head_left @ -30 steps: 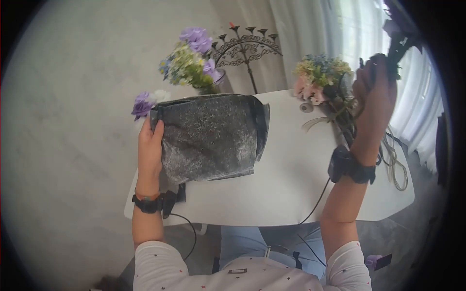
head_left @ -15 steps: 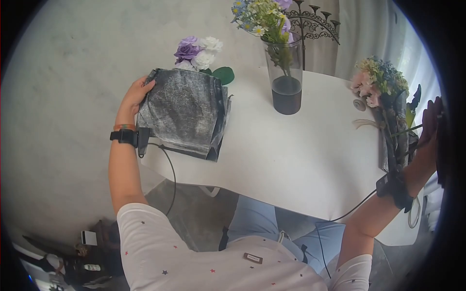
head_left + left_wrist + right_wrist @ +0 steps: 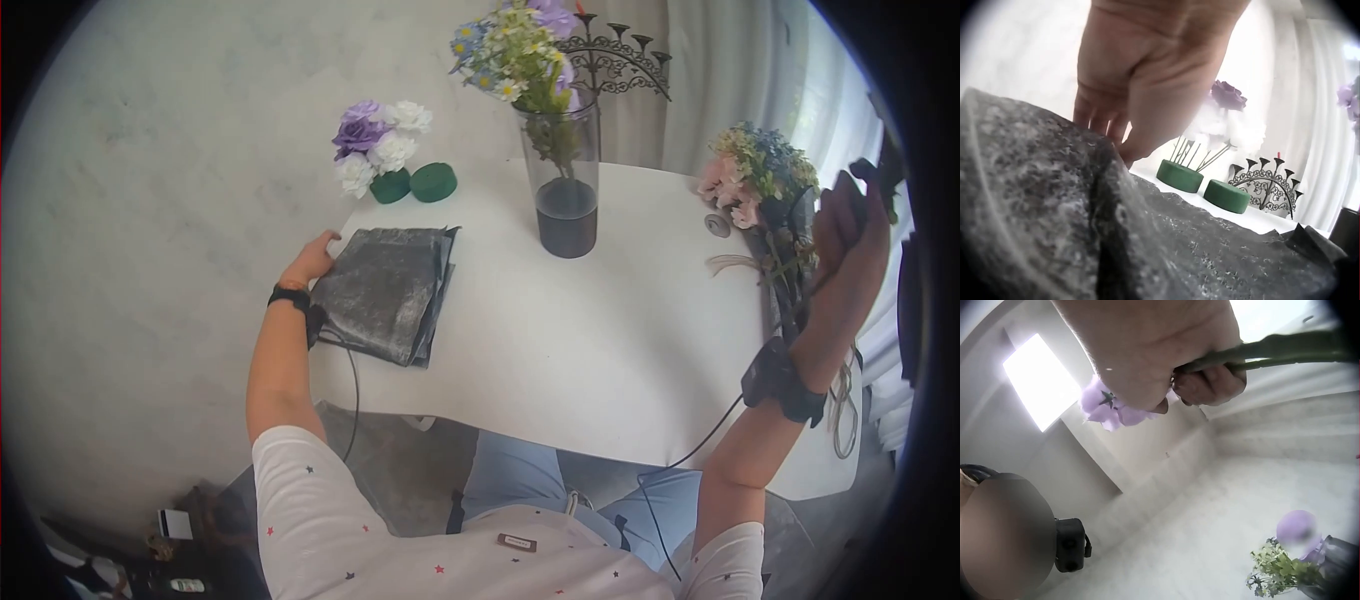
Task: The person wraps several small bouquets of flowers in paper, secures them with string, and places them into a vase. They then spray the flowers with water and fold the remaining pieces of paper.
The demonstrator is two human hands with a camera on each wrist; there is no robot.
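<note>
The folded dark grey sheet [image 3: 385, 290] lies at the left of the white table, with my left hand [image 3: 308, 262] at its upper left edge. In the left wrist view, the fingers of my left hand [image 3: 1141, 75] extend down to the crumpled sheet [image 3: 1029, 187], their tips partly hidden behind it. Raised at the far right is my right hand [image 3: 850, 245]. The right wrist view shows my right hand [image 3: 1166, 362] with fingers curled round a green stem [image 3: 1272, 350]; a purple bloom [image 3: 1110, 406] shows beside the palm.
A tall glass vase [image 3: 568, 200] of flowers and dark liquid stands at the table's back, before a metal candelabra [image 3: 625, 65]. Green foam blocks [image 3: 433, 182] and white and purple flowers [image 3: 375, 140] are back left. A pink-blue bouquet [image 3: 755, 175] lies right. Cables run from both wrists.
My left hand has brought the sheet leftward and down onto the table, uncovering the vase and foam blocks. My right hand stays raised on the right. The head view has shifted.
</note>
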